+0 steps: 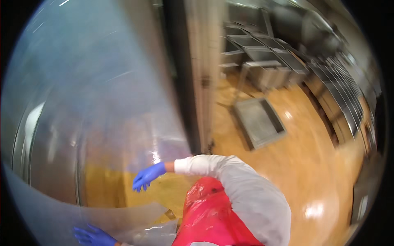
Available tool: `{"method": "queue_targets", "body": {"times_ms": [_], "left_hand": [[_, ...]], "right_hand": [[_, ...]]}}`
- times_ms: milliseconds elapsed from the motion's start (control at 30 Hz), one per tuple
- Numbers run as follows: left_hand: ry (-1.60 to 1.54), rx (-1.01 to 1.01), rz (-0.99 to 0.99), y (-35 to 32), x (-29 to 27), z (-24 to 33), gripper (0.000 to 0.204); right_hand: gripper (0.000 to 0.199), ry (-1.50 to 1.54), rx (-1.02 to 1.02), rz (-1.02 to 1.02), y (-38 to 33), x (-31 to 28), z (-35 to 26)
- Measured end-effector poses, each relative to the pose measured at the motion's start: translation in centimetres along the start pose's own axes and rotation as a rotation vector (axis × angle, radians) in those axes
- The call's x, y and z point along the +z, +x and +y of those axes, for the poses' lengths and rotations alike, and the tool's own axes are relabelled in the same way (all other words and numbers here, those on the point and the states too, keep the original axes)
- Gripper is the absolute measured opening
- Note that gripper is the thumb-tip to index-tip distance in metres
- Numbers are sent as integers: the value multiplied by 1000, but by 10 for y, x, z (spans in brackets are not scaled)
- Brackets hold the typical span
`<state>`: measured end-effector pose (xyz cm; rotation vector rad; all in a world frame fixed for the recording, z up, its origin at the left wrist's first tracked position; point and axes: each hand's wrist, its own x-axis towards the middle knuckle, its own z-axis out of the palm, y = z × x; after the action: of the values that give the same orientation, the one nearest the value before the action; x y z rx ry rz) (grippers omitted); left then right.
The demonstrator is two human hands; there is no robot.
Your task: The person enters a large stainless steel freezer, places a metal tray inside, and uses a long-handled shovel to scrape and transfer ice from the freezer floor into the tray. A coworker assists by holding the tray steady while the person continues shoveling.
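Note:
A translucent plastic curtain fills the left side and blurs what lies behind it. Low on the left, my left hand in a blue glove has its fingers stretched apart, over a loose curtain flap; whether it presses on the flap I cannot tell. My right hand, also blue-gloved, reaches across in front of me to the left. Its fingers are extended and slightly apart, with nothing visible in them, near the curtain's lower part. A white sleeve covers that arm, beside my red plastic apron.
A pale door post rises just ahead. On the orange-tan floor right of it lies a grey rectangular tub. Metal tables or carts stand beyond, and a long slatted metal rack lines the right. The far area is motion-blurred.

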<state>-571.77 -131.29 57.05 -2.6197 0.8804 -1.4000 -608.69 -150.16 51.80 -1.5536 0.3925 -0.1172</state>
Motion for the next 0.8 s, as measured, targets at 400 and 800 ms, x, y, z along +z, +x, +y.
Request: {"method": "queue_targets", "body": {"times_ms": [400, 800], "left_hand": [[-745, 682, 229, -347, 2, 196, 56], [-461, 2066, -549, -779, -364, 366, 24]], "right_hand": [[59, 480, 124, 1005, -509, 227, 305], [64, 868, -14, 1875, -973, 515, 373]]}}
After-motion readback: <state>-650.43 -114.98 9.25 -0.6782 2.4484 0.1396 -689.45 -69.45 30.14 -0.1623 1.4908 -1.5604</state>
